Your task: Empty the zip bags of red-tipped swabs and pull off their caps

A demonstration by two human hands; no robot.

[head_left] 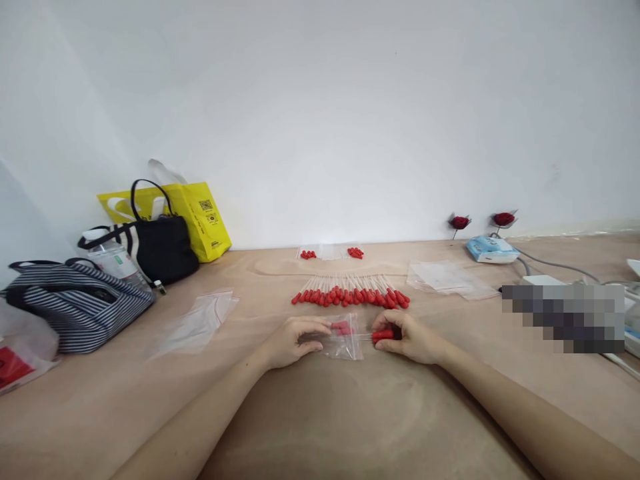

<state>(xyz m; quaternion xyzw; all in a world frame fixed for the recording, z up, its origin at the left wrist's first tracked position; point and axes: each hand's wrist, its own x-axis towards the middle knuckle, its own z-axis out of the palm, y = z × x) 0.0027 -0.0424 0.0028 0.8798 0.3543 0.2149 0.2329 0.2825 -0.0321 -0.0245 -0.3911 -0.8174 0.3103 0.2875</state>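
Note:
A clear zip bag [350, 349] lies between my hands, with red-tipped sticks [342, 327] inside it. The fingers and thumb of my left hand [298, 341] are closed on the bag's left end. In my right hand [411, 337], fingers and thumb pinch a small bunch of red-tipped white sticks [383, 336] by the red ends. Their pale shafts point left and reach into the bag's right side. Just beyond my hands, many more red-tipped sticks [350, 295] lie fanned in a row, red ends toward me.
Filled clear bags [333, 252] lie by the wall. Flat plastic bags are stacked on the left [196, 323] and right [445, 277]. A striped bag [83, 300], black handbag [167, 247] and yellow bag [207, 223] stand left. A blue packet [493, 249] and cables [560, 261] are right.

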